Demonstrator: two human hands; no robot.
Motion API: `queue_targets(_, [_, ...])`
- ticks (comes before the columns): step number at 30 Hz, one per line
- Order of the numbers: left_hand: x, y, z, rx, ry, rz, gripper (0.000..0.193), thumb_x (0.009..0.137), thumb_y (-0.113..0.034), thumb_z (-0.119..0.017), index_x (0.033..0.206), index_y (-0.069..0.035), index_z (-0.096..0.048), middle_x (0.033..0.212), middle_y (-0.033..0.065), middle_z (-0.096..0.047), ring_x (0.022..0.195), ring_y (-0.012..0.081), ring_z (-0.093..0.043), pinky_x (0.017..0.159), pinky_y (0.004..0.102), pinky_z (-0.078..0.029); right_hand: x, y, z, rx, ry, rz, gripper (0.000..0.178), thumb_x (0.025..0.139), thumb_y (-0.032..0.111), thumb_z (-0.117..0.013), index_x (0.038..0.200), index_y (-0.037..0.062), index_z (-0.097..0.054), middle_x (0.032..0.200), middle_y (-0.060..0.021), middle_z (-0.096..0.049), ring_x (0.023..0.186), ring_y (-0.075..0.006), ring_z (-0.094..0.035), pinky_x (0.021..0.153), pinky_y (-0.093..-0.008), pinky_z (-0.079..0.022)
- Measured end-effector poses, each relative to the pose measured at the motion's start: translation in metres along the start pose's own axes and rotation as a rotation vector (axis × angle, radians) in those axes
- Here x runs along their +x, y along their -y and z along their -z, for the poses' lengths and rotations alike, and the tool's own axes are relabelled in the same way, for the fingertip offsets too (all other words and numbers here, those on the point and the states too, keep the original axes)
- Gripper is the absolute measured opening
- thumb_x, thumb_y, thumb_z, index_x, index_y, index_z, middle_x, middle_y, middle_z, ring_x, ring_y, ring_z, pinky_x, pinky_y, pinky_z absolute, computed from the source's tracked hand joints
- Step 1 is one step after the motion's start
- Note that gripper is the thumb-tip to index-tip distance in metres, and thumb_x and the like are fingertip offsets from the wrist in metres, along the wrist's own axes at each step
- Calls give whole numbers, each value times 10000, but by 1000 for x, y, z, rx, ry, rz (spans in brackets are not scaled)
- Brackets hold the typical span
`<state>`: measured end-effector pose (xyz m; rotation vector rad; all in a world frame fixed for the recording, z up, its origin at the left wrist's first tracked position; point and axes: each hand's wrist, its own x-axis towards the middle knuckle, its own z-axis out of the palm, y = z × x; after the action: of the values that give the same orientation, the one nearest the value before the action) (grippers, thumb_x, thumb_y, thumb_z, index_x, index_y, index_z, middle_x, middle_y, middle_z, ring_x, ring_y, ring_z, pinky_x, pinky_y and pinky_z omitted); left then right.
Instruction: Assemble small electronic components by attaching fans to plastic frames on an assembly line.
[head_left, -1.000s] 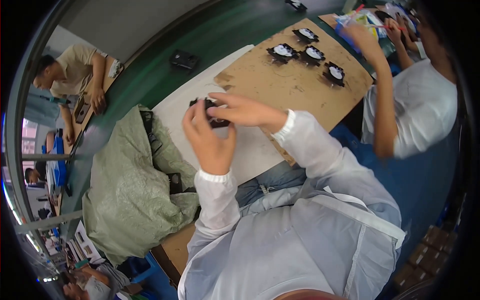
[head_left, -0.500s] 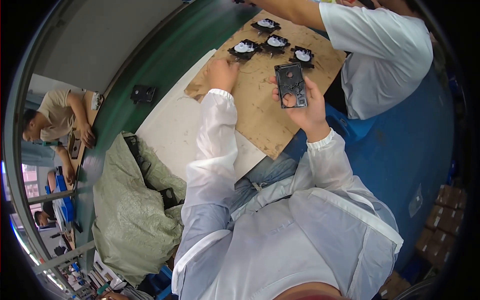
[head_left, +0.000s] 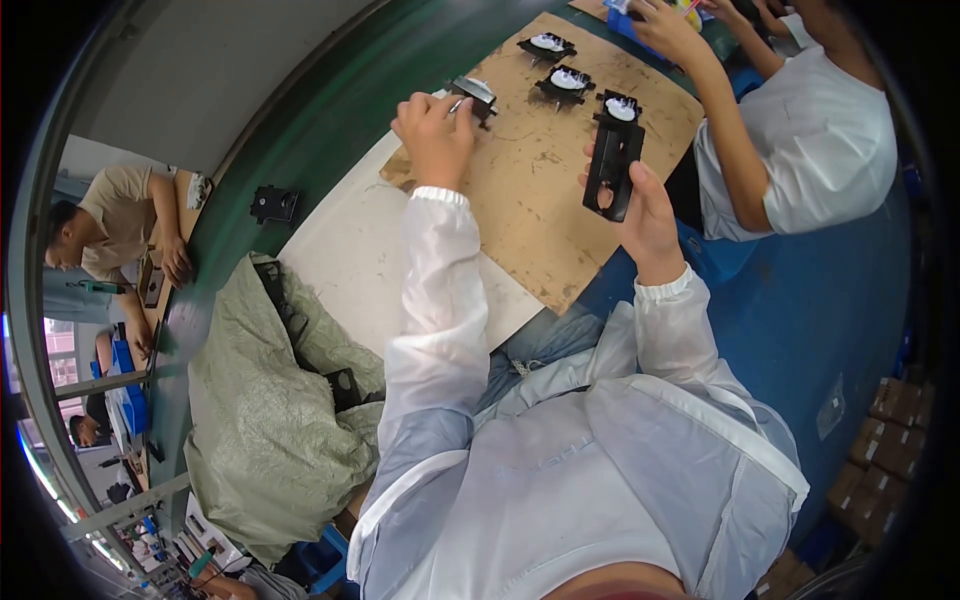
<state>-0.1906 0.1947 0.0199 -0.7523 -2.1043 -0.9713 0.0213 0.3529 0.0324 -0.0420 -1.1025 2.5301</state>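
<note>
My right hand [head_left: 652, 222] grips a black rectangular plastic housing [head_left: 617, 165] with a round hole, its long side tilted towards me. Over at the left edge of the brown board, my left hand [head_left: 434, 140] pinches a small black assembly [head_left: 478, 92], which is tipped up so its white top is mostly hidden. Similar black assemblies with white discs lie on the board: one at the far end [head_left: 547, 46], one just nearer [head_left: 565, 84], and one right beyond the housing [head_left: 620, 106].
The brown board [head_left: 530, 220] rests over a white sheet [head_left: 335, 275] on a green bench [head_left: 225, 235]. A lone black housing [head_left: 274, 205] sits at the left. A green woven sack [head_left: 270, 420] holds black parts. A person in a white shirt [head_left: 810, 150] works at the right.
My left hand has taken hold of the nearest left assembly and tipped it up. The housing in my right hand has turned from face-on to edge-tilted. The co-worker's arm has shifted right.
</note>
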Motion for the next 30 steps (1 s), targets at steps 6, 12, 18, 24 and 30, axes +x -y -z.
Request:
queue_targets(6, [-5,-37,92,-712,-149,442,135,927,-165,-592,889,-40,-625,817,28,-601,697,125,-504,663,243,-411,26,-30,-42,-198,114,-25,431,976,329,-551,1242,-11,-563,1083,-96,-633,876,-124,-564,740,-221,-431])
queue_targets(12, [-15,-43,138,-1009,-263,674,185,973,-189,-499,907,-45,-594,796,18,-590,663,87,-474,616,219,-398,24,-55,-123,-443,284,-43,390,1025,352,-478,1165,6,-592,945,-54,-615,801,-101,-536,716,-217,-419])
queue_targets(18, [-20,-39,152,-902,-251,634,199,980,-193,-482,909,-49,-598,782,11,-581,666,86,-471,623,209,-392,22,-70,-140,-464,353,-48,419,1046,380,-439,1129,3,-604,884,-28,-598,766,-98,-510,705,-229,-409])
queue_targets(24, [-20,-39,152,-898,-243,658,192,979,-186,-484,904,-50,-596,780,10,-578,667,88,-472,623,213,-395,20,-76,-144,-484,344,5,430,1053,389,-422,1124,5,-601,896,-26,-598,780,-105,-513,712,-235,-412])
queue_targets(30, [-19,-44,150,-901,-240,657,185,979,-179,-488,896,-49,-589,780,16,-579,667,89,-472,625,225,-407,18,-68,-146,-498,350,-12,434,1056,393,-411,1121,7,-599,932,-35,-599,811,-104,-515,735,-240,-413])
